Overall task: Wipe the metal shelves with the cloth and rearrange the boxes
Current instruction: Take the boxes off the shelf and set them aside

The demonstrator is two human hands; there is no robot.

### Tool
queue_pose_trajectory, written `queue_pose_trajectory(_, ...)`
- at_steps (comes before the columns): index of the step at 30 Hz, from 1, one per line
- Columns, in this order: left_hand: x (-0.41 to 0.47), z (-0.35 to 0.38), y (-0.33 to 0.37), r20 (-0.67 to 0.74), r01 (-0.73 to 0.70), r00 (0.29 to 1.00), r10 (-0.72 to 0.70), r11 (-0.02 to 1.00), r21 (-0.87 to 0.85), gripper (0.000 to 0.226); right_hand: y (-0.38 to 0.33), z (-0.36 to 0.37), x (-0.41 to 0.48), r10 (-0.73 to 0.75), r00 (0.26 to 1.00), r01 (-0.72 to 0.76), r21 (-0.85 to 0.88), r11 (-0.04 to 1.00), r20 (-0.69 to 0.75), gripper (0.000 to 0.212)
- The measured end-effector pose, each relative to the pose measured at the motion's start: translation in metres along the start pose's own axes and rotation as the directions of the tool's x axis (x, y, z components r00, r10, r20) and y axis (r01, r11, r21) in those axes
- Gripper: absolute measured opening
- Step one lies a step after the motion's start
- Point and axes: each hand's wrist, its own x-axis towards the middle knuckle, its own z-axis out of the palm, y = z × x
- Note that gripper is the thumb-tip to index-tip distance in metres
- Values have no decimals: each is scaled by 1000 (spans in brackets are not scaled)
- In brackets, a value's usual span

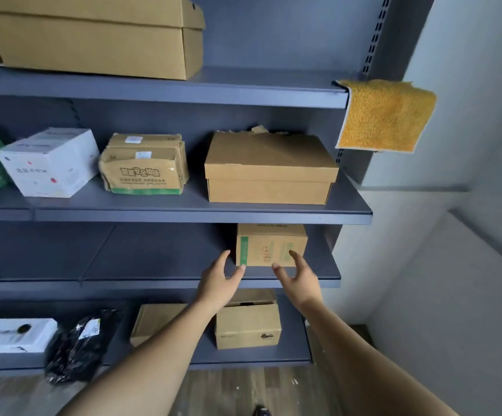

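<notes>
Your forearms fill the bottom of the view, both reaching up to the third shelf [153, 265].

- Left hand [218, 280]: fingers [224, 256] spread and relaxed, thumb tip at the lower left front corner of the green-striped box [270, 246]. Whether it touches, you cannot tell.
- Right hand [299, 280]: fingers [296, 258] also spread, in front of the box's right half. Nothing is gripped by either hand.

Risks, as a judgement:
- Both hands are at the front face only. Pull with fingertips and the box may slip and tip off the lip onto the open carton [246, 325] on the shelf below.
- The shelf above sits close over the box top. Lift before sliding out and you will likely knock its underside.
- The yellow cloth [386, 115] hangs over the right end of the upper shelf, mostly off the edge. A jolt to the rack could drop it.

Task's thing: brown cardboard box, green band down its left front, faint print, flaps closed, corners look sound. It stands upright near the right end of the third shelf, alone there. The lidded shoebox [269, 169] sits directly above it.
</notes>
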Motion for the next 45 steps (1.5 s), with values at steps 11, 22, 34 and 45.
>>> queue_pose_trajectory(11, -76, -125, 59, -239, -304, 939, 249, 925, -230, 61, -143, -15, -81, -316, 944, 328, 160, 931, -101, 64)
queue_pose_trajectory(22, -81, -275, 161, -492, -610, 715, 497, 787, -92, 63, -327, -59, -79, -585, 769, 639, 299, 708, -257, 67)
queue_pose_trajectory(34, 18, -393, 174, -618, -636, 581, 530, 769, 63, 59, -407, -38, 25, -647, 698, 716, 266, 645, -307, 72)
queue_pose_trajectory(45, 145, -475, 147, -777, -511, 537, 330, 859, 11, 72, -448, -3, 152, -480, 800, 585, 288, 758, -360, 73)
